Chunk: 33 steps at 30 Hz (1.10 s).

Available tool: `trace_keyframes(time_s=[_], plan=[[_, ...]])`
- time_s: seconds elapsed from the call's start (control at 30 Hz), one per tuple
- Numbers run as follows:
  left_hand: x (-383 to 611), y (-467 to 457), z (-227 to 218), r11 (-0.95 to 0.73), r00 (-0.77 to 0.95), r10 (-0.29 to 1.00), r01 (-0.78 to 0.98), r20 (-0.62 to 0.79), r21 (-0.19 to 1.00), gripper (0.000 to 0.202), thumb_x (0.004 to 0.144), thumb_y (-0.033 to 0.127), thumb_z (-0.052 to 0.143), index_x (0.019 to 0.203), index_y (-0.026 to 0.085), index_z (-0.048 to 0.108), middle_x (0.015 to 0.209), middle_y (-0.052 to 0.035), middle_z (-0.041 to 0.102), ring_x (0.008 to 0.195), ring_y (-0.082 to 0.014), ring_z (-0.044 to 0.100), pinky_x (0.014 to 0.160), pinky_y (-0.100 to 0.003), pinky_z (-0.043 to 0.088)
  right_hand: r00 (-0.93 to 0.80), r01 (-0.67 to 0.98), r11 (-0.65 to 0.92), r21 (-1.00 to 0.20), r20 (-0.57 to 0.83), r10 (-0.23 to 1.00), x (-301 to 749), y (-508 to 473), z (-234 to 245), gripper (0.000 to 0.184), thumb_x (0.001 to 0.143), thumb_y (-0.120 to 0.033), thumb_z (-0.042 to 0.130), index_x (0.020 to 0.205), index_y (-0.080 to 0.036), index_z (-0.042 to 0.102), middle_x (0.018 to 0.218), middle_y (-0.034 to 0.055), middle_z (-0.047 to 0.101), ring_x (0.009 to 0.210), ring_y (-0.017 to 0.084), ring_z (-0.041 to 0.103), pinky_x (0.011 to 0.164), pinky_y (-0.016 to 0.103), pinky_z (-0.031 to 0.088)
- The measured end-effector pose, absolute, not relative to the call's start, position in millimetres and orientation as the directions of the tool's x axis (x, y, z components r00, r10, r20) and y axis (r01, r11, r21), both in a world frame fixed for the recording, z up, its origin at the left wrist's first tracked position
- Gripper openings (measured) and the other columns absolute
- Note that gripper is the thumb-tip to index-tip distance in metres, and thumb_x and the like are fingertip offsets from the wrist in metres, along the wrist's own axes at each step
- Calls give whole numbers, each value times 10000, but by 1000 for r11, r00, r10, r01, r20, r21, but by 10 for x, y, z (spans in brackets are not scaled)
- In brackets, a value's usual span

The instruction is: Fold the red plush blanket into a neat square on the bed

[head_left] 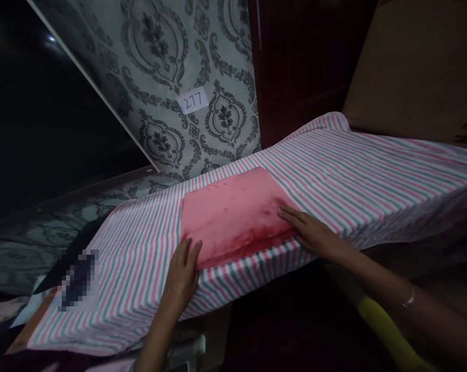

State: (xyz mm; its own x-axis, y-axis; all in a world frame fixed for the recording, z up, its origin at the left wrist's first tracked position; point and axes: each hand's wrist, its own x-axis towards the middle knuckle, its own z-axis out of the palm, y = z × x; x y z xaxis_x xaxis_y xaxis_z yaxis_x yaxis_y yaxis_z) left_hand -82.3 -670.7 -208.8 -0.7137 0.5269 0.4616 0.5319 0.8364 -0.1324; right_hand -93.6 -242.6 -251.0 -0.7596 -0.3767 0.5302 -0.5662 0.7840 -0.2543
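Observation:
A folded pink cloth lies flat on a board covered in pink, grey and white striped fabric. My left hand rests palm down at the cloth's near left corner, fingers stretched out and together. My right hand lies flat on the cloth's near right edge, fingers extended. Neither hand holds anything; both press on the pink cloth. A thin bangle sits on my right wrist.
A grey damask-patterned wall panel with a paper label reading 277 stands behind. Dark wooden furniture and a brown cardboard box are at the back right. A yellow object lies below my right forearm.

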Motion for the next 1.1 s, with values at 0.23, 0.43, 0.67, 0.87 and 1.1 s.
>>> trace_keyframes(time_s=[0.23, 0.43, 0.67, 0.87, 1.1], plan=[[-845, -6756, -2037, 804, -580, 561, 552, 591, -221, 528, 813, 67, 515, 1336, 146, 505, 1229, -177, 594, 1162, -317, 575, 966, -469, 516, -726, -571, 791, -219, 586, -361, -998, -2441, -2430, 759, 734, -48, 468, 1467, -238, 420, 1444, 132, 529, 1258, 294, 562, 986, 490, 511], [-1095, -6724, -1510, 818, -573, 436, 573, 694, -42, 368, 845, 186, 517, 1205, 180, 594, 1105, -122, 682, 1042, -281, 633, 914, -422, 498, -674, -601, 754, -266, 676, -298, -1284, -2437, -1878, 550, 735, -97, 495, 1270, -210, 563, 1238, 121, 641, 1149, 285, 618, 962, 453, 519], [-1511, -6554, -540, 792, -637, 167, 541, 753, 282, 338, 775, 288, 557, 1085, 190, 650, 1059, -72, 725, 977, -242, 663, 897, -367, 502, -653, -574, 687, -446, 756, -54, -1708, -2392, -959, 472, 687, -186, 535, 1148, -209, 633, 1093, 64, 707, 1012, 273, 661, 923, 410, 518], [-1628, -6473, -2, 624, -714, 47, 567, 698, 538, 366, 729, 362, 657, 1049, 187, 680, 1067, -65, 723, 1011, -238, 645, 947, -357, 477, -664, -590, 551, -591, 743, 85, -1770, -2331, -426, 438, 690, -229, 556, 1114, -218, 665, 1112, 50, 715, 1034, 262, 653, 929, 392, 512], [-1686, -6344, 222, 309, -842, -66, 493, 535, 813, 493, 589, 397, 830, 1015, 177, 714, 882, -23, 695, 766, -161, 598, 696, -253, 470, -769, -506, 427, -750, 616, 169, -1855, -2173, -92, 399, 684, -287, 651, 1071, -207, 700, 1041, 68, 723, 951, 266, 656, 878, 415, 530]])
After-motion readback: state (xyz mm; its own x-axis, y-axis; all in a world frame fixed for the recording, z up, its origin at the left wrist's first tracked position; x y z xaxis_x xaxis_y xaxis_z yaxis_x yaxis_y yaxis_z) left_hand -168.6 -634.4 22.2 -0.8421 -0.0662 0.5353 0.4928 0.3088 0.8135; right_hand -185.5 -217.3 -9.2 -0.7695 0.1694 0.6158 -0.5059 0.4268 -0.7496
